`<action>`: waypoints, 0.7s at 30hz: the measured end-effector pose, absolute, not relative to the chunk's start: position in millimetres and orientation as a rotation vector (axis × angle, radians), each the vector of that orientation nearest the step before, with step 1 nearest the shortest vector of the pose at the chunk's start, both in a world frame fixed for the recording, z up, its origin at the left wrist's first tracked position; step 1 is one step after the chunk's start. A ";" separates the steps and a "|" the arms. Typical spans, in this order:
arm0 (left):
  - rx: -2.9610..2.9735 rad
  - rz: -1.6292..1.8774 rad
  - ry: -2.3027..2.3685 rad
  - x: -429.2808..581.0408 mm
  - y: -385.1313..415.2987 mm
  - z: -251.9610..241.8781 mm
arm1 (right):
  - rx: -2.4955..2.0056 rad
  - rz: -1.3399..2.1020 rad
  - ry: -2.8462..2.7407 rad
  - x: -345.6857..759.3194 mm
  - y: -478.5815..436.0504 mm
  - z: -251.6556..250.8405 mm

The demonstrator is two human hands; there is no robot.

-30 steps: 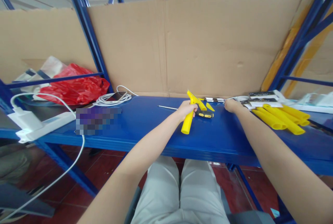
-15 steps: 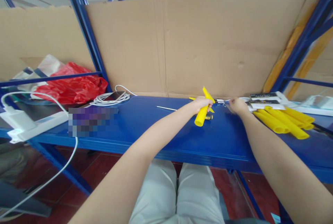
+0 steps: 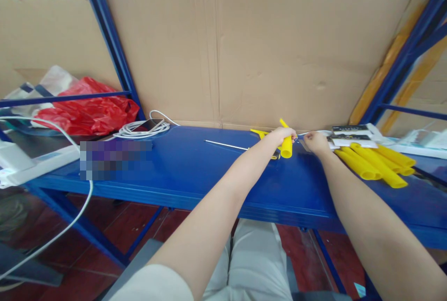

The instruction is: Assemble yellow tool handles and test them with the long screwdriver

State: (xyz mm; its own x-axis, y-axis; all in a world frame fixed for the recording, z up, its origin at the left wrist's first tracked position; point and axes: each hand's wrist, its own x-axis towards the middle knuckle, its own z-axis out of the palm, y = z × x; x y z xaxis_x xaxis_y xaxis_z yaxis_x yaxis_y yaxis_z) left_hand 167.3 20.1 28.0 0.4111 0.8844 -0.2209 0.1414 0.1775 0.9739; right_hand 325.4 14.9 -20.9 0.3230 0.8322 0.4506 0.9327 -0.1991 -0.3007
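My left hand (image 3: 284, 134) is closed around a yellow plastic tube (image 3: 287, 148), whose round hollow end points toward me. A narrow yellow part sticks up beyond the fingers. Just to the right, my right hand (image 3: 315, 142) rests low over the table with its fingers curled together; whatever they pinch is too small or hidden to name. Tiny bits lie between the two hands. Partly behind my left forearm lies a screwdriver with a long metal shaft (image 3: 225, 145) and a yellow-and-black handle (image 3: 275, 155). Another yellow piece (image 3: 259, 132) lies behind that forearm.
Several yellow tubes (image 3: 375, 163) lie at the right, beside black-and-white packets (image 3: 352, 135). A coiled white cable (image 3: 141, 129), a red plastic bag (image 3: 91, 110) and a white power strip (image 3: 42, 168) are at the left. A cardboard sheet (image 3: 279, 58) stands behind the blue table (image 3: 195, 170).
My left hand has moved right and slightly away from me, closer to my right hand, and the tube it holds has turned more upright. The view has shifted slightly. My right hand stays nearly in place.
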 end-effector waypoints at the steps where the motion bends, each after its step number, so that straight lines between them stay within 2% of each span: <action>1: 1.308 0.678 1.052 168.6 21.4 27.4 | -2.065 -0.262 -1.566 326.3 16.1 -21.8; 7: 1.314 0.646 1.093 165.6 24.3 25.3 | -2.103 -0.223 -1.690 320.8 16.8 -18.6; 11: 1.312 0.749 1.078 148.7 27.5 27.6 | -2.039 -0.146 -1.837 313.9 17.9 -16.0; 16: 1.378 0.869 1.114 99.0 21.7 37.6 | -1.908 -0.051 -2.017 303.9 18.8 -13.3; 21: 1.436 0.975 1.152 37.4 10.8 42.0 | -1.975 0.052 -2.082 292.8 15.8 -9.8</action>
